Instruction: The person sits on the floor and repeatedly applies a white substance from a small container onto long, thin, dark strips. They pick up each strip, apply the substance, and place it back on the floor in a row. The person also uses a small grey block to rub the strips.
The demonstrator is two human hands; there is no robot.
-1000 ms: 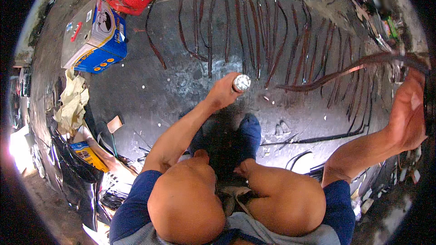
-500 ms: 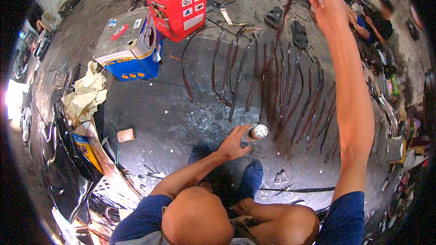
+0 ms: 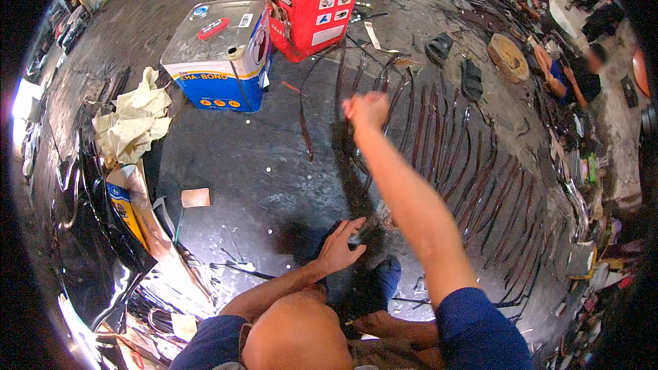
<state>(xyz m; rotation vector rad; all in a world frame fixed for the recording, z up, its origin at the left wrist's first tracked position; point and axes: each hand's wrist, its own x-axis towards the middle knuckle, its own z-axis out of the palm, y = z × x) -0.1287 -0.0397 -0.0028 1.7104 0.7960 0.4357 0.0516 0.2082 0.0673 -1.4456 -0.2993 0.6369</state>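
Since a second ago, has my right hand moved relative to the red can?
Yes. The right hand has swung from the far right side in toward the red can, now just below it over the dark strips.

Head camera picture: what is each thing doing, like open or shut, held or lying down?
Right hand: raised, closed on a dark strip.
Left hand: low, fingers around a small object.
Long dark leather strips: lying in rows on the floor.
Red square tin: upright, closed.
Blue-and-white square tin: upright, capped.
Crumpled cream cloth: lying loose.
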